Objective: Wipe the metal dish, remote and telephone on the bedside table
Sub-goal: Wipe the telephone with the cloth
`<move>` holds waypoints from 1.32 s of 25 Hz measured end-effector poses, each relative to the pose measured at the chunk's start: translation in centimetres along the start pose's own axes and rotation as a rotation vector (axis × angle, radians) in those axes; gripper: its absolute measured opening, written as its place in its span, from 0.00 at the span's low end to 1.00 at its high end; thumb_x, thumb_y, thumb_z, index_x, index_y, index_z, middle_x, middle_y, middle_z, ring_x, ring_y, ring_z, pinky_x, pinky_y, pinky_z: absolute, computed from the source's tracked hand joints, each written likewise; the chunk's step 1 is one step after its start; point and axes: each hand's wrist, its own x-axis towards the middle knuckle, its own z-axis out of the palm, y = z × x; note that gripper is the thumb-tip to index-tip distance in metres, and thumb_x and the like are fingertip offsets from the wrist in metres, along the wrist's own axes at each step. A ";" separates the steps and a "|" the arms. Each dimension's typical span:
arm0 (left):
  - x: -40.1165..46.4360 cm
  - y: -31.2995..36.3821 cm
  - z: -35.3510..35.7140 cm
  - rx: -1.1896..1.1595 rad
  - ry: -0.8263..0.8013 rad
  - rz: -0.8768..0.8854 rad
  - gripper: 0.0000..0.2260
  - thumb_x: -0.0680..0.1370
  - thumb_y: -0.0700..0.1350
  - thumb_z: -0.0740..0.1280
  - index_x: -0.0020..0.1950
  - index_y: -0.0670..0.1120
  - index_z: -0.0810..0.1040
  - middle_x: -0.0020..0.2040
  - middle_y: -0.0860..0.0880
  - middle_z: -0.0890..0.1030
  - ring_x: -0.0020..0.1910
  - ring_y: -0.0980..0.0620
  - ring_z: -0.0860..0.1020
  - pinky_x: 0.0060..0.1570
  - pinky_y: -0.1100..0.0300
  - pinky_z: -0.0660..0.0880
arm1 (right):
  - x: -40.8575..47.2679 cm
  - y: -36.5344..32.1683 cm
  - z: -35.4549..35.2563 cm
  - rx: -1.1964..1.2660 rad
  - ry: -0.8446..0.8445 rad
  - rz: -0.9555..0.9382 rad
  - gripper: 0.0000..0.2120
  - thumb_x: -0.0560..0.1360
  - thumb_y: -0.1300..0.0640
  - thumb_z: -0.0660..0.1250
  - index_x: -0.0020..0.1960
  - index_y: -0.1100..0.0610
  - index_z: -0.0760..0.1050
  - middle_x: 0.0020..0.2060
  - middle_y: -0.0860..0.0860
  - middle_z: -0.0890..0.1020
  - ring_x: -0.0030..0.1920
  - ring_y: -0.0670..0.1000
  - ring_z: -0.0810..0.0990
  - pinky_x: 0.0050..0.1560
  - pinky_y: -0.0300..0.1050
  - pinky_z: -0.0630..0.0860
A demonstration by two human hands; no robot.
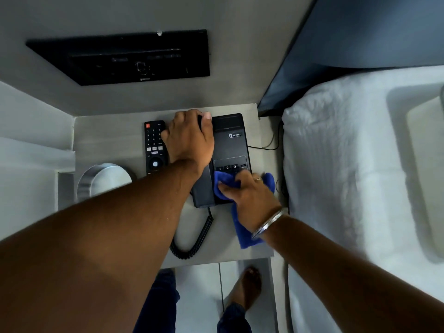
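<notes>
The left hand is gripping the handset while the right hand, beside it, is pressing a bunched blue cloth onto the black telephone keypad.

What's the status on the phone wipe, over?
Left hand grip on black handset. Right hand presses blue cloth onto black telephone keypad. Nothing in the way.

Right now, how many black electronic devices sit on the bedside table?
2: the remote left of the left hand, and the telephone beside it, partly covered by both hands and the blue cloth.
</notes>
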 end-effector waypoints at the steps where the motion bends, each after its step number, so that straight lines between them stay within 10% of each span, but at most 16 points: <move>1: -0.1 0.0 -0.1 -0.004 -0.021 -0.001 0.24 0.81 0.60 0.48 0.56 0.47 0.77 0.54 0.45 0.79 0.53 0.45 0.76 0.54 0.48 0.67 | 0.1 0.6 -0.7 0.013 0.008 -0.021 0.27 0.71 0.67 0.64 0.67 0.48 0.71 0.55 0.58 0.71 0.53 0.59 0.71 0.52 0.53 0.73; 7: 2.8 -1.7 -1.4 0.063 -0.164 0.150 0.20 0.82 0.58 0.54 0.60 0.46 0.77 0.57 0.43 0.80 0.57 0.41 0.77 0.54 0.49 0.71 | 2.3 0.3 -2.9 -0.009 0.256 -0.122 0.26 0.66 0.69 0.69 0.62 0.55 0.76 0.46 0.62 0.76 0.40 0.63 0.74 0.38 0.55 0.76; 16: 3.4 -2.8 -0.9 0.105 -0.190 0.271 0.19 0.84 0.53 0.50 0.58 0.46 0.78 0.49 0.43 0.80 0.51 0.42 0.76 0.50 0.50 0.69 | 0.1 -3.0 2.1 -0.245 0.106 -0.362 0.30 0.60 0.63 0.70 0.63 0.56 0.74 0.47 0.61 0.79 0.39 0.60 0.78 0.34 0.52 0.79; 21: 2.9 -1.8 -1.8 0.149 -0.211 0.207 0.25 0.82 0.60 0.51 0.68 0.46 0.72 0.64 0.42 0.77 0.63 0.41 0.73 0.61 0.46 0.68 | -0.2 -2.8 -0.9 -0.119 0.050 -0.262 0.24 0.68 0.63 0.56 0.62 0.55 0.75 0.47 0.63 0.78 0.39 0.63 0.78 0.33 0.55 0.79; 25: -4.1 -3.0 -2.6 -0.074 -0.039 -0.071 0.32 0.81 0.59 0.48 0.77 0.39 0.60 0.76 0.39 0.65 0.76 0.41 0.60 0.75 0.47 0.59 | 0.1 -0.8 -4.1 -0.094 0.190 -0.032 0.26 0.64 0.69 0.71 0.62 0.59 0.76 0.46 0.63 0.78 0.39 0.64 0.78 0.36 0.54 0.80; 33: -12.0 -3.6 1.3 -0.070 -0.042 -0.110 0.28 0.81 0.50 0.47 0.76 0.34 0.60 0.77 0.37 0.61 0.77 0.38 0.57 0.75 0.43 0.55 | 7.8 -3.0 -4.0 -0.232 0.120 -0.174 0.18 0.72 0.61 0.68 0.62 0.58 0.74 0.51 0.62 0.76 0.45 0.63 0.76 0.42 0.53 0.76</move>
